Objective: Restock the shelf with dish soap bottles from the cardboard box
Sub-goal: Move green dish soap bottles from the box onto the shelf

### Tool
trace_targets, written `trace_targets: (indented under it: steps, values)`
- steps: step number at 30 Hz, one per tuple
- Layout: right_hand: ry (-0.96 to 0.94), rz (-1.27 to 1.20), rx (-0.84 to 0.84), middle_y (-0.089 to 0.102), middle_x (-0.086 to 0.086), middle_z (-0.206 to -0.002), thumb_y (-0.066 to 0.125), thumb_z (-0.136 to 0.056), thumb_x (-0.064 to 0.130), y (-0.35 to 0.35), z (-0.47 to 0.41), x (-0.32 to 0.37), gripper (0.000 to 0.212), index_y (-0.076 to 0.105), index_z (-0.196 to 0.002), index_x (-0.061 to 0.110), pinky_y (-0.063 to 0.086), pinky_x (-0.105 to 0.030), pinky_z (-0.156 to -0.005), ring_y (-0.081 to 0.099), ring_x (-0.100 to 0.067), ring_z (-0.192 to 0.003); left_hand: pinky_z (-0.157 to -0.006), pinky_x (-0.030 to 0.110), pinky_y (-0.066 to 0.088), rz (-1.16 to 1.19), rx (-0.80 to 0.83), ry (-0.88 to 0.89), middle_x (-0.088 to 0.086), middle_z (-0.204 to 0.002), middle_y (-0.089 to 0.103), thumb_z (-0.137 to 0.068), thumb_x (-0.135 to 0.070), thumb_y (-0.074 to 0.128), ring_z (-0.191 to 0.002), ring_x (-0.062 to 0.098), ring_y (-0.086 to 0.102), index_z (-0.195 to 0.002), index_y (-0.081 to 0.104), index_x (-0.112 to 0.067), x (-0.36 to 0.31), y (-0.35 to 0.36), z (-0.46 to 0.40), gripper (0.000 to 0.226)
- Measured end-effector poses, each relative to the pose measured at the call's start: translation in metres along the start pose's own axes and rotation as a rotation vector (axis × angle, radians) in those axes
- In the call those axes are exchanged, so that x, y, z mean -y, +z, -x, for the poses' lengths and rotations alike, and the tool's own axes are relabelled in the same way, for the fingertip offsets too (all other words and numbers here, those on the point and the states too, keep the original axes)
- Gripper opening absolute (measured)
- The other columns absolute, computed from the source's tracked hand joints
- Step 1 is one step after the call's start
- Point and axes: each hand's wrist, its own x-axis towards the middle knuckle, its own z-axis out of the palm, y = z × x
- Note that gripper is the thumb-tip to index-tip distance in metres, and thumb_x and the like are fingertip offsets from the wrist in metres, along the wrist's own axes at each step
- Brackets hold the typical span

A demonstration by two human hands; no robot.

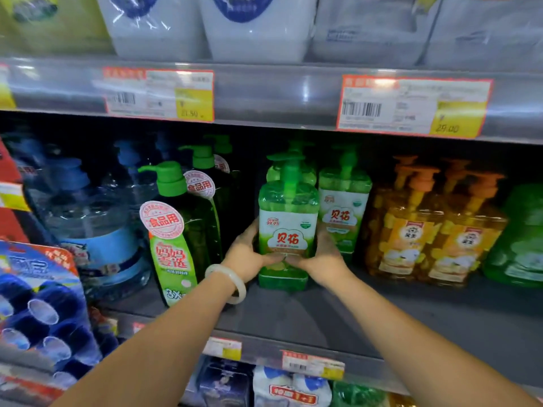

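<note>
A light green dish soap bottle [288, 218] with a pump top and a white and green label stands on the grey shelf [338, 315], at the middle of the view. My left hand [246, 257], with a pale bangle at the wrist, grips its left side. My right hand [321, 259] grips its right side. Both thumbs lie across the lower front of the label. A second bottle of the same kind [343, 210] stands just behind it to the right, and another one shows behind the held bottle. The cardboard box is out of view.
Dark green pump bottles [182, 230] stand to the left, large blue water jugs [88, 218] farther left. Orange pump bottles [426, 227] stand to the right, a green bottle [523, 242] beyond them. Bare shelf lies in front. The upper shelf edge [279, 95] carries price tags.
</note>
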Motion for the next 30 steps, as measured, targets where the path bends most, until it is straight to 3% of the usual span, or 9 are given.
trace_targets:
  steps: [4,10,17,24,30]
  values:
    - [0.027,0.066,-0.018,0.050,-0.004,-0.138,0.080,-0.069,0.008,0.001,-0.002,-0.005,0.087,0.032,-0.141,0.014,0.036,-0.024,-0.097,0.046,-0.021,-0.129,-0.097,0.021,0.036,-0.002,-0.075,-0.035,-0.006,-0.125,0.055,-0.075,-0.013,0.077,-0.118,0.007,0.046,-0.141,0.040,-0.021,0.017,0.008,0.002,0.076]
    - [0.054,0.100,-0.027,0.049,-0.003,-0.138,0.076,-0.076,0.016,0.006,-0.001,-0.009,0.078,0.031,-0.141,0.016,0.034,-0.022,-0.094,0.045,-0.020,-0.128,-0.098,0.022,0.036,-0.048,-0.054,-0.029,-0.004,-0.131,0.055,-0.071,-0.016,0.080,-0.119,0.008,0.047,-0.142,0.036,-0.023,0.026,0.008,-0.002,0.084]
    - [0.074,0.092,-0.014,0.047,-0.001,-0.142,0.073,-0.079,0.018,0.010,-0.007,-0.011,0.082,0.023,-0.145,0.020,0.036,-0.030,-0.103,0.042,-0.021,-0.132,-0.099,0.025,0.038,-0.005,-0.038,-0.061,-0.006,-0.127,0.054,-0.076,-0.011,0.076,-0.117,0.008,0.047,-0.145,0.029,-0.024,0.027,0.014,-0.006,0.084]
    - [0.097,0.114,-0.002,0.043,0.000,-0.145,0.071,-0.081,0.023,0.008,-0.013,-0.012,0.084,0.018,-0.147,0.022,0.035,-0.029,-0.103,0.040,-0.020,-0.134,-0.094,0.022,0.038,0.084,-0.015,-0.083,-0.009,-0.117,0.053,-0.081,-0.002,0.069,-0.112,0.007,0.048,-0.144,0.027,-0.023,0.024,0.020,-0.009,0.079]
    - [0.105,0.093,-0.015,0.044,0.001,-0.144,0.071,-0.081,0.023,0.010,-0.017,-0.012,0.085,0.019,-0.147,0.021,0.034,-0.026,-0.102,0.040,-0.019,-0.133,-0.094,0.022,0.038,0.079,-0.019,-0.098,-0.008,-0.121,0.053,-0.081,-0.003,0.069,-0.112,0.005,0.047,-0.145,0.028,-0.023,0.025,0.018,-0.014,0.079]
